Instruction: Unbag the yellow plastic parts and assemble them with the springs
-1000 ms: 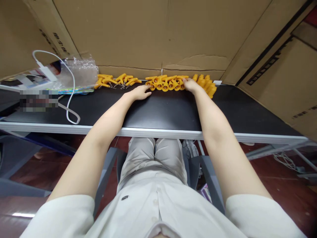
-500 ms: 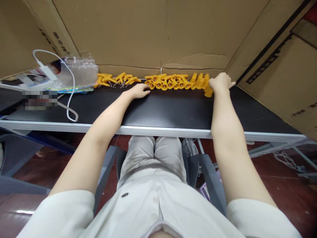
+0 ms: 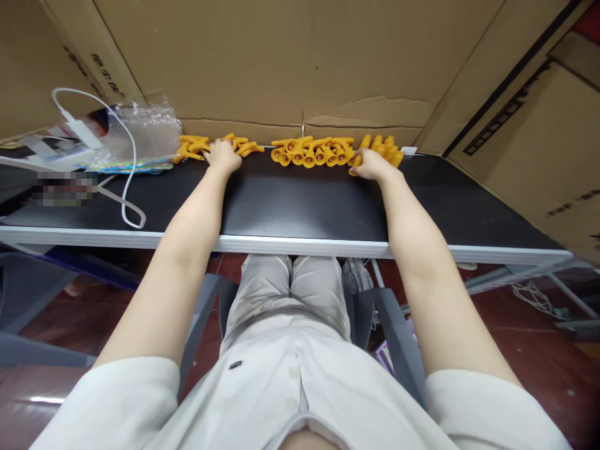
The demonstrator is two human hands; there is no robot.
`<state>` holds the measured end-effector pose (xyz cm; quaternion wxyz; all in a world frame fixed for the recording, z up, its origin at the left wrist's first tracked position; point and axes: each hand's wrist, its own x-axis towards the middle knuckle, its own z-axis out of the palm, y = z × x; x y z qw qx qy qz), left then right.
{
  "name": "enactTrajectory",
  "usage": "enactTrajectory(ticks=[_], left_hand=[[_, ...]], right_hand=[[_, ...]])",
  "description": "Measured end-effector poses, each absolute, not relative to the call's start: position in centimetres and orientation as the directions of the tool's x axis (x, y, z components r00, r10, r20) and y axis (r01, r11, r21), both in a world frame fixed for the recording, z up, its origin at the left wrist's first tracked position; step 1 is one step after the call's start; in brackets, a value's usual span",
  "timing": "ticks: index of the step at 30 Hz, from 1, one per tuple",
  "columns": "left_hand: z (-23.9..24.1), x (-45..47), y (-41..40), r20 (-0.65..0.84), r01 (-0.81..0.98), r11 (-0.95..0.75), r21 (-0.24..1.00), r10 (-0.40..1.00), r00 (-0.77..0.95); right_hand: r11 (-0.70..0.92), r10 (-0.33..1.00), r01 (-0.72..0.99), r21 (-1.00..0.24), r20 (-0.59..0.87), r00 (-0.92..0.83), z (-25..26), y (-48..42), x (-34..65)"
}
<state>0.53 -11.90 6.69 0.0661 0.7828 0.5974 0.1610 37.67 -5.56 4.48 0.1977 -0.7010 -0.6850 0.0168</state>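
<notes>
Along the back of the black tabletop lie yellow plastic horn-shaped pieces in groups. My right hand (image 3: 374, 165) is closed on a yellow horn-shaped piece (image 3: 353, 171) at the left side of the right-hand group (image 3: 388, 147). Beside it, the middle group (image 3: 309, 153) lies with round hollow mouths facing me. Over on the left, my left hand (image 3: 224, 156) reaches into a looser group of thin yellow pieces (image 3: 191, 146), fingers apart and touching or just above them. Its fingertips are partly lost among the pieces, and I see nothing held there.
A clear plastic bag (image 3: 145, 134) and a white cable with its plug (image 3: 84, 132) lie at the left. Cardboard walls (image 3: 300, 62) enclose the back and right side. A metal edge strip (image 3: 304, 245) runs along the table's front.
My left hand has moved left from the middle group to the left group. My right hand has come left from the far right end and now grips a yellow piece beside the middle group.
</notes>
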Motion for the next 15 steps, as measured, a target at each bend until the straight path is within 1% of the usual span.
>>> enactTrajectory(ticks=[3, 5, 6, 7, 8, 9, 11, 13, 15], left_hand=[[6.2, -0.9, -11.6, 0.096, 0.936, -0.203, 0.286, 0.978, 0.183], [5.5, -2.4, -10.9, 0.049, 0.95, -0.069, 0.303, 0.997, 0.056], [5.1, -3.3, -10.5, 0.038, 0.945, 0.069, 0.321, 0.996, -0.086], [4.7, -4.2, -10.0, 0.036, 0.909, 0.243, 0.339, 0.962, -0.271], [4.2, -5.0, -9.4, 0.051, 0.852, 0.379, 0.36, 0.904, -0.424], [3.8, -5.7, -8.8, 0.097, 0.831, 0.408, 0.378, 0.875, -0.473], [3.0, -6.7, -7.8, 0.115, 0.813, 0.415, 0.408, 0.86, -0.497], [2.5, -7.3, -7.1, 0.136, 0.799, 0.387, 0.461, 0.859, -0.494], [2.4, -7.3, -6.9, 0.194, 0.782, 0.299, 0.547, 0.863, -0.466]], right_hand=[[0.018, 0.985, 0.958, -0.286, 0.17, 0.032, 5.1, -6.6, 36.6], [0.017, 0.986, 0.958, -0.285, 0.164, 0.031, 5.5, -7.2, 36.5], [0.019, 0.987, 0.959, -0.283, 0.158, 0.028, 5.7, -7.4, 36.4], [0.019, 0.988, 0.959, -0.282, 0.153, 0.026, 5.8, -7.6, 36.4], [0.018, 0.989, 0.96, -0.28, 0.148, 0.025, 5.8, -7.7, 36.4], [0.017, 0.989, 0.961, -0.277, 0.145, 0.025, 5.9, -7.8, 36.4], [0.016, 0.99, 0.964, -0.267, 0.139, 0.022, 5.9, -7.8, 36.4], [0.018, 0.991, 0.966, -0.257, 0.13, 0.016, 6.0, -7.9, 36.5], [0.031, 0.994, 0.966, -0.257, 0.113, -0.002, 6.2, -8.1, 36.6]])
